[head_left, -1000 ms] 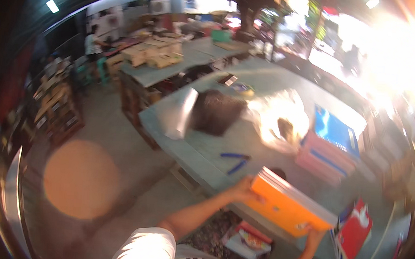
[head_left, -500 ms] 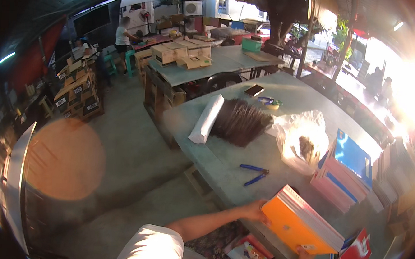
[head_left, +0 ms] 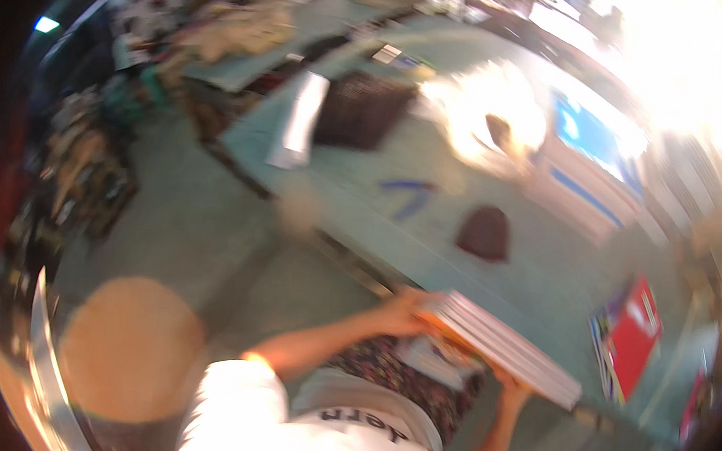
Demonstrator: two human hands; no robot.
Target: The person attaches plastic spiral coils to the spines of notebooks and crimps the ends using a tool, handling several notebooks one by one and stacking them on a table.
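Between my two hands is a stack of orange-covered notebooks (head_left: 506,346), tilted so that its pale page edges face up. My left hand (head_left: 409,311) grips its left end, fingers closed round the corner. My right hand (head_left: 510,382) holds the lower right side, partly hidden by the stack. The notebooks are over the near edge of the table, above my lap. Beyond them on the tabletop lie a dark brown rounded item (head_left: 484,233) and blue-handled pliers (head_left: 408,197). The picture is smeared by motion.
The grey-green table (head_left: 338,199) carries a white roll (head_left: 300,118), a bundle of dark bristle-like strands (head_left: 364,110) and a plastic bag (head_left: 491,122). Blue-topped notebooks (head_left: 592,161) are piled at right, red ones (head_left: 639,338) nearer. Boxes (head_left: 91,172) stand on the left.
My hands have drawn the notebooks toward me and tipped them, so the orange cover has turned down and the page edges show. The view has swung downward, and the brown item has come into sight.
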